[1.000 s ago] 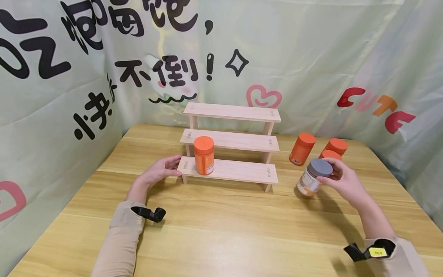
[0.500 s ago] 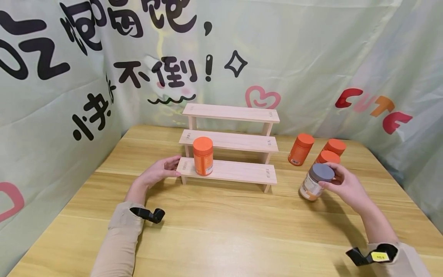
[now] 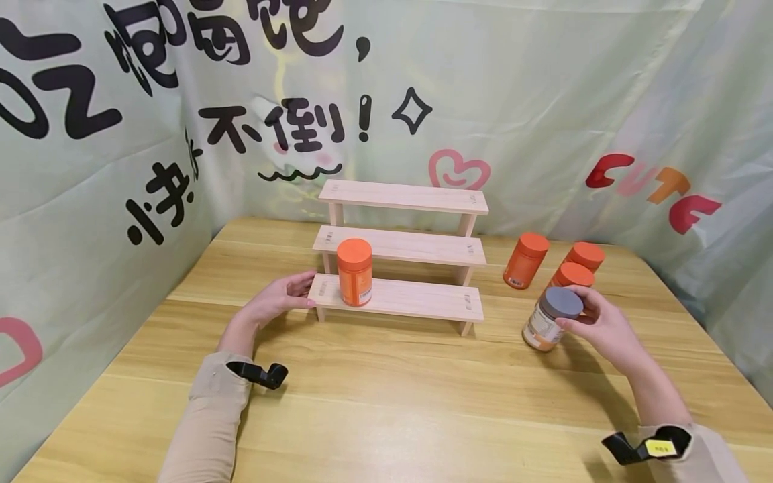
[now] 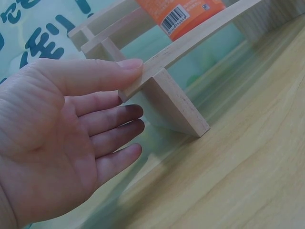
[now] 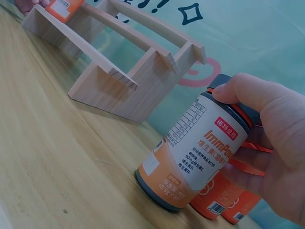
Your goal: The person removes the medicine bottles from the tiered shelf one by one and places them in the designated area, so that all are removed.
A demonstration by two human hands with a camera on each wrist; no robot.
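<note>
At the table's right, my right hand (image 3: 604, 325) grips a supplement bottle (image 3: 549, 318) by its grey lid, thumb in front. In the right wrist view the bottle's white and orange label (image 5: 195, 148) faces the camera, and its base appears to be on the table. My left hand (image 3: 278, 298) holds the left end of the lowest tier of a three-tier wooden shelf (image 3: 417, 298). The left wrist view shows the thumb (image 4: 102, 76) over the board's end and the other fingers beneath. An orange bottle (image 3: 355, 272) stands upright on that tier, near its left end.
Behind the held bottle are several orange bottles, one standing apart (image 3: 525, 261) and others (image 3: 586, 255) close together, partly hidden. A printed fabric backdrop (image 3: 531, 100) closes off the rear and sides of the wooden table (image 3: 386, 402).
My right hand and the grey-lidded bottle have shifted slightly right and toward me since a second ago, staying put over the last half second. The left hand keeps its place.
</note>
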